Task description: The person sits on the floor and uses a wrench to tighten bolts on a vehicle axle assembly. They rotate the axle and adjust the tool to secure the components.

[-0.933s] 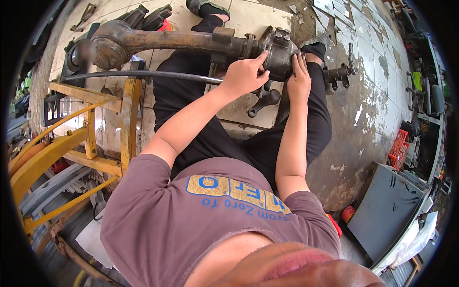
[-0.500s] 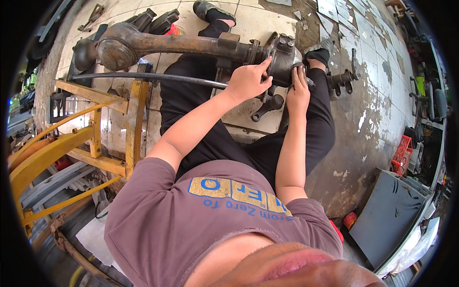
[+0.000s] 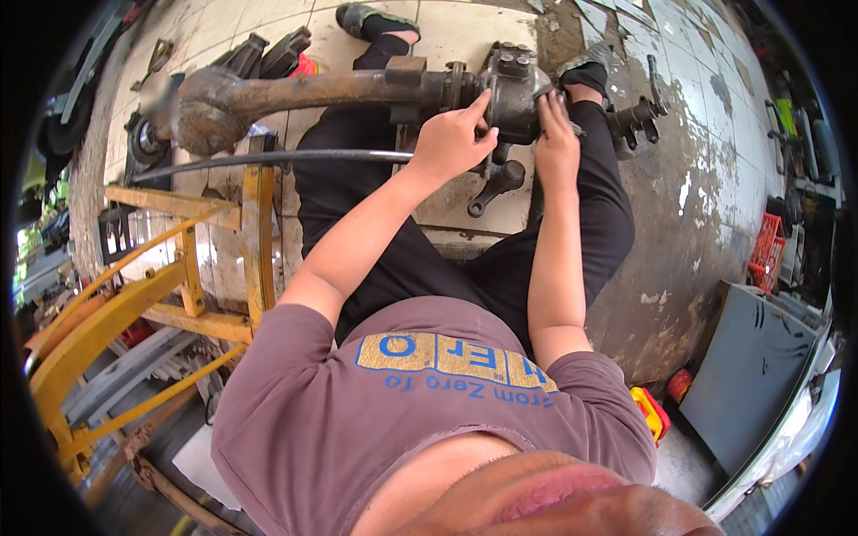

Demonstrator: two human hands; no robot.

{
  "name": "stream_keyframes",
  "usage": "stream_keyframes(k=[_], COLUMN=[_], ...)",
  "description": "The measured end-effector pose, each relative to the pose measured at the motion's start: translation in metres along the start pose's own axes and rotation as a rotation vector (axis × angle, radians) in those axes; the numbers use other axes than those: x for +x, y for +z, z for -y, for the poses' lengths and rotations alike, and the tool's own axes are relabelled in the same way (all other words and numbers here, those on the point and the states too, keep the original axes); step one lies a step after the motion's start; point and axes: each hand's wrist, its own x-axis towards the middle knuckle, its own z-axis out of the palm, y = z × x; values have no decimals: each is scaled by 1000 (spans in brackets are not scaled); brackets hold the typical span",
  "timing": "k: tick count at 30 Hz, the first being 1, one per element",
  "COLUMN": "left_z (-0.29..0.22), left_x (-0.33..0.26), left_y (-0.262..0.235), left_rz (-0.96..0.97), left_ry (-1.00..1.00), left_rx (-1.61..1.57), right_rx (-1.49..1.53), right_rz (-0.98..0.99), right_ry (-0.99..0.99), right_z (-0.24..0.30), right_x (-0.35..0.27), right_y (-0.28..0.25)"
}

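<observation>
A long rusty axle housing (image 3: 331,89) lies across in front of me, with a dark round steering knuckle (image 3: 511,98) at its right end. My left hand (image 3: 451,143) rests on the near left side of the knuckle, index finger stretched along it, thumb apart, nothing visible in it. My right hand (image 3: 558,138) lies against the knuckle's right face, fingers straight and close together. Something thin and dark shows at its fingertips and beside the palm; its kind I cannot make out. Below the knuckle a dark metal arm with an eye end (image 3: 497,188) hangs down.
A long dark rod (image 3: 286,156) runs below the axle. At left stands a yellow metal frame (image 3: 257,241). Another dark metal part (image 3: 636,125) is right of my leg. A grey cabinet (image 3: 737,375), a red crate (image 3: 767,255) and a red-yellow object (image 3: 651,413) are farther right.
The view has shifted slightly. Both hands stay on the knuckle; the right hand's fingertips sit a little higher and nearer its far right edge, and the dark thing shows more there.
</observation>
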Motion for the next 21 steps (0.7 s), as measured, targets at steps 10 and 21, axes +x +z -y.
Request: stream_keyframes(k=[10, 21], left_z=[-1, -9], left_x=[0, 0], left_y=[1, -3], left_rz=[5, 45], left_ry=[15, 3], left_rx=[46, 34], right_rx=[33, 42], right_rz=[-49, -59], right_ry=[4, 21], right_z=[-1, 3], right_x=[-8, -14], right_y=[5, 7])
